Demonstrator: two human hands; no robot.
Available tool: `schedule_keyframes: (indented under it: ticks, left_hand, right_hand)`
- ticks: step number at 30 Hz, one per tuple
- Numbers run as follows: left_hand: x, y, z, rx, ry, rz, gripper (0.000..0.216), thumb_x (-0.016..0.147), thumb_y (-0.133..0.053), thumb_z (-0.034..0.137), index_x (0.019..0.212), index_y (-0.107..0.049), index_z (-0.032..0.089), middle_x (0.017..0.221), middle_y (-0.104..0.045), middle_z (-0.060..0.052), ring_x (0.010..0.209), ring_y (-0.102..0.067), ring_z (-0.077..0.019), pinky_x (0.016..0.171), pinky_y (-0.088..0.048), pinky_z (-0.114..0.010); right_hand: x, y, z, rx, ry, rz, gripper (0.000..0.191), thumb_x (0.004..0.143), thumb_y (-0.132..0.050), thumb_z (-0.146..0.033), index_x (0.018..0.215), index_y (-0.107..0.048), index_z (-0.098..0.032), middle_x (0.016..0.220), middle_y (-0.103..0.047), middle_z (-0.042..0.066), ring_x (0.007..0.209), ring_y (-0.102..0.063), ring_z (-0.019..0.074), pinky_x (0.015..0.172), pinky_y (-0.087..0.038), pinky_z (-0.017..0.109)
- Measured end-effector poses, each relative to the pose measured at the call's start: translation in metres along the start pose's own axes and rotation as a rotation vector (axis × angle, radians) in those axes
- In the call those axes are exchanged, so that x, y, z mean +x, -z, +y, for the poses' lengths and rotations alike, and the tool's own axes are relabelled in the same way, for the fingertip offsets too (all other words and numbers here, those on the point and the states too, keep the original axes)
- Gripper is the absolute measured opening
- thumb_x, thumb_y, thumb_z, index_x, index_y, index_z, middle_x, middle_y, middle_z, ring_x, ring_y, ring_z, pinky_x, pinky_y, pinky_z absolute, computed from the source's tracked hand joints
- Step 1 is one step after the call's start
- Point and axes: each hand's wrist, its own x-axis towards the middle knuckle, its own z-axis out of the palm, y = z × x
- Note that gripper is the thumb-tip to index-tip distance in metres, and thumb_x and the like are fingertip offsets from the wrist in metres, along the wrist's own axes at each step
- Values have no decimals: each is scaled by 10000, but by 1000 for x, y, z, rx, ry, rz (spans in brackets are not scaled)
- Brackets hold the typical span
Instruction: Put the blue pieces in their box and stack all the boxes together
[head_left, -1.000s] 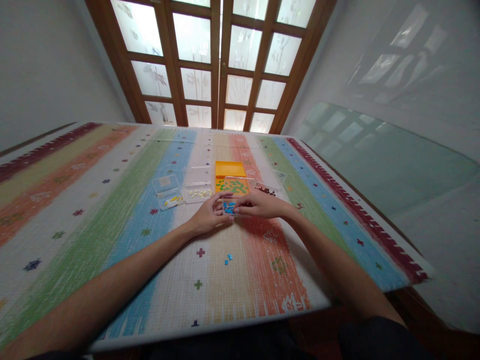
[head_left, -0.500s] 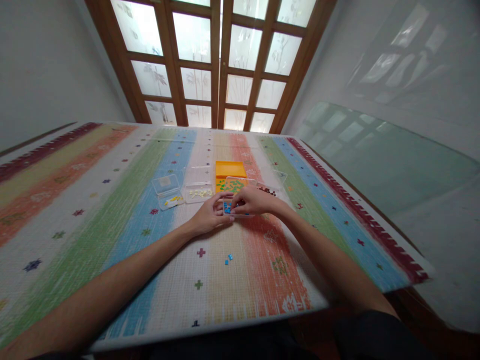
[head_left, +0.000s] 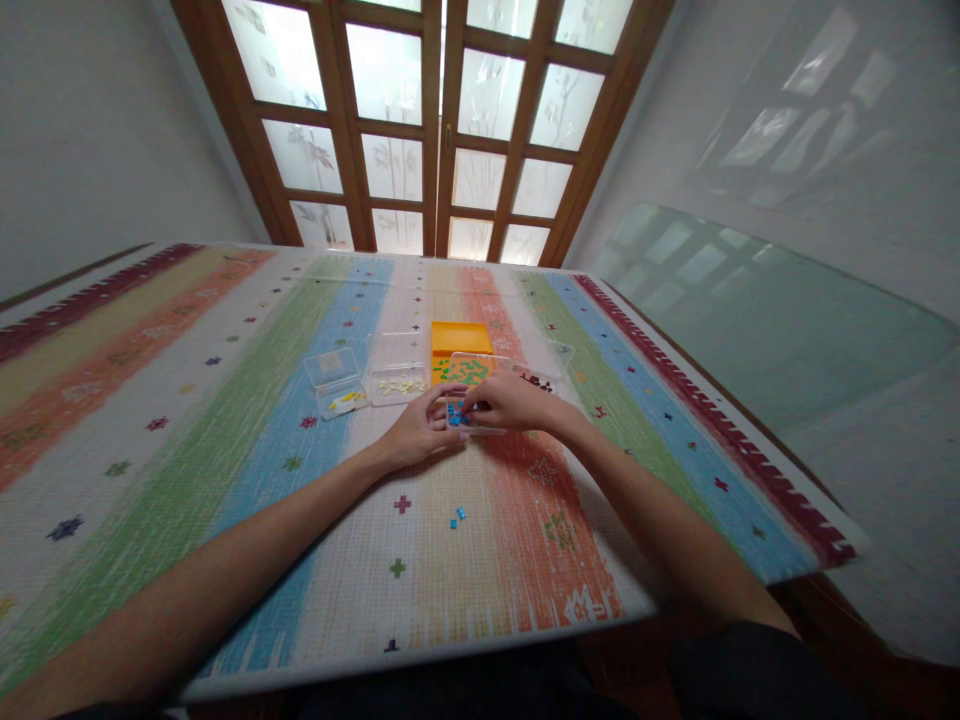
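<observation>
Both hands meet over a small clear box of blue pieces at the middle of the striped tablecloth. My left hand curls round the box's left side and grips it. My right hand lies over the box's right part, fingertips pinched together above the blue pieces; what they pinch is hidden. A few loose blue pieces lie on the cloth nearer to me.
Behind the hands stand an orange box with green pieces, a clear box of pale pieces, a clear box with yellow pieces and a clear box of dark red pieces. The table's edge runs at the right and front.
My right hand has slid a little to the left over the blue box, its fingertips now closer to my left hand. The left hand has stayed in place.
</observation>
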Motion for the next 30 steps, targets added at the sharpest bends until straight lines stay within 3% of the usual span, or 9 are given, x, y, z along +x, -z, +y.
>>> schedule_keyframes:
  ticks: [4,11,15,17,22,27,30]
  left_hand:
    - [0,0,-1,0,-9,2,690,656,-878,122,1266,-565,201,1271,-667,-125,1090,-720,-257,1035,-540,-489]
    - [0,0,-1,-21,-3,8,700,660,-890,140,1276,-562,191,1339,-633,-154,1102,-714,-257,1042,-533,-493]
    - [-1,-1,1,4,0,28,704,651,-899,153,1271,-567,191,1371,-604,-156,1111,-706,-259,1053,-526,-502]
    - [-1,-2,3,12,-3,36,704,642,-903,152,1261,-569,191,1387,-591,-154,1125,-699,-262,1059,-525,-501]
    - [-2,-3,3,16,18,58,704,639,-900,140,1255,-563,199,1406,-574,-143,1124,-700,-257,1051,-538,-488]
    - [-2,-2,1,24,-12,37,679,663,-884,142,1260,-564,199,1395,-588,-151,1106,-708,-259,1034,-549,-504]
    - [-1,-1,1,31,-26,24,666,669,-885,156,1254,-570,202,1418,-574,-153,1139,-698,-267,1044,-540,-502]
  right_hand:
    - [0,-1,-1,-8,-6,35,234,862,-630,-118,971,-821,-198,816,-770,56,639,-565,134,614,-321,248]
    - [-18,3,-8,121,35,221,175,858,-608,-158,911,-774,-165,635,-637,-14,553,-478,98,596,-319,233]
    - [-39,-5,-27,239,134,125,141,860,-649,-211,931,-763,-170,629,-620,-28,550,-502,101,595,-361,230]
    - [-46,-13,-39,261,163,-8,140,864,-685,-226,960,-769,-168,635,-643,-22,556,-530,108,610,-388,240]
    - [-54,-35,-57,131,207,-151,161,910,-642,-186,989,-779,-152,770,-740,61,673,-620,176,661,-428,292]
    - [-55,-40,-56,133,186,-140,149,931,-623,-195,967,-762,-156,786,-748,71,681,-617,175,678,-435,299]
    - [-54,-29,-49,143,179,-34,131,915,-629,-217,955,-745,-170,732,-706,30,654,-567,151,673,-405,286]
